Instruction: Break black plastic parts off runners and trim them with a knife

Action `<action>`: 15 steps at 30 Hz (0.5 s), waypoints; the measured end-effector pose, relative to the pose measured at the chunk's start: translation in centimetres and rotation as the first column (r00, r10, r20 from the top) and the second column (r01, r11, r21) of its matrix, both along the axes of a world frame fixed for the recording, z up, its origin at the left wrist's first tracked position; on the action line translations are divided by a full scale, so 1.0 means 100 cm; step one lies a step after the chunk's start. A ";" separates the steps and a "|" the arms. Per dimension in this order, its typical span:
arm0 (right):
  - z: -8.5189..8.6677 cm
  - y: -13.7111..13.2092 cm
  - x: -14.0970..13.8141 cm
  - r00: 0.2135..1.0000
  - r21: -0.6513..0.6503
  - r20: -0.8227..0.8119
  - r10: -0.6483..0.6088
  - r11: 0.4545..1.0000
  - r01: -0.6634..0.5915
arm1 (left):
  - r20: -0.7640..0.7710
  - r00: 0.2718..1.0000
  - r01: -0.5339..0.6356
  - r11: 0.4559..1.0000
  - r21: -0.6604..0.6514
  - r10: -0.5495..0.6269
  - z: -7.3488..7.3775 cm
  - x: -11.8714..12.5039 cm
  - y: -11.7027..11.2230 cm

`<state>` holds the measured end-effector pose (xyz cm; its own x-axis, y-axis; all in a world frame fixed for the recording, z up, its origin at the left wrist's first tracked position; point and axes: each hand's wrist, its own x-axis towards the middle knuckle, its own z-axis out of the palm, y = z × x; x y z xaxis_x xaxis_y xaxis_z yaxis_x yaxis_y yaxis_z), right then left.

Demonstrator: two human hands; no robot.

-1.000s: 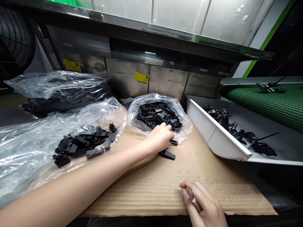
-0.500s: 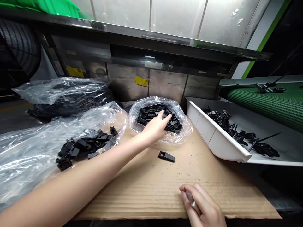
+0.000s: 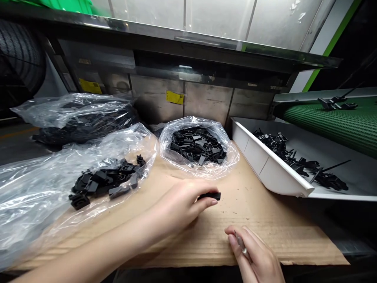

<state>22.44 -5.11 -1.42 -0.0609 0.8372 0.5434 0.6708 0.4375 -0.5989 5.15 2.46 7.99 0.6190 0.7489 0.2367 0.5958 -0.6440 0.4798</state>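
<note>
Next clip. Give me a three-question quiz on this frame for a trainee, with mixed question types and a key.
1. True or false: the left hand pinches a single black part over the cardboard sheet.
2. What lies directly beyond that hand? A: a metal bucket. B: the open bag of black parts. C: a closed carton.
3. Which hand is closed round the small silvery object?
Key: 1 true. 2 B. 3 the right hand.
</note>
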 end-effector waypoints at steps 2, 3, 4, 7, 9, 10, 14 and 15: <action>0.004 -0.002 0.000 1.000 0.013 0.011 -0.012 1.000 0.011 | 0.136 0.989 -0.033 0.990 -0.134 0.051 0.001 -0.008 -0.023; 0.006 -0.003 -0.001 0.999 0.020 0.025 -0.024 1.000 0.023 | 0.253 0.962 -0.033 0.965 -0.260 0.101 -0.002 -0.010 -0.033; 0.009 -0.004 0.000 0.998 0.025 0.042 -0.038 0.999 0.037 | 0.362 0.916 -0.026 0.926 -0.377 0.173 -0.007 -0.012 -0.043; 0.020 -0.007 0.003 0.993 0.006 0.101 -0.053 0.999 0.053 | 0.574 0.709 0.072 0.768 -0.636 0.409 -0.028 -0.008 -0.061; 0.028 -0.008 0.007 0.984 -0.026 0.175 0.020 1.000 -0.015 | 0.622 0.590 0.137 0.695 -0.706 0.515 -0.041 -0.003 -0.066; 0.030 -0.009 0.008 0.975 -0.033 0.212 0.059 0.998 -0.054 | 0.634 0.547 0.148 0.681 -0.717 0.548 -0.046 -0.001 -0.067; 0.032 -0.016 0.004 0.955 -0.007 0.292 0.061 0.998 -0.062 | 0.662 0.527 0.094 0.738 -0.668 0.533 -0.053 0.003 -0.065; 0.030 -0.019 0.000 0.956 -0.005 0.294 -0.005 1.000 0.006 | 0.669 0.542 0.072 0.765 -0.640 0.508 -0.053 0.003 -0.064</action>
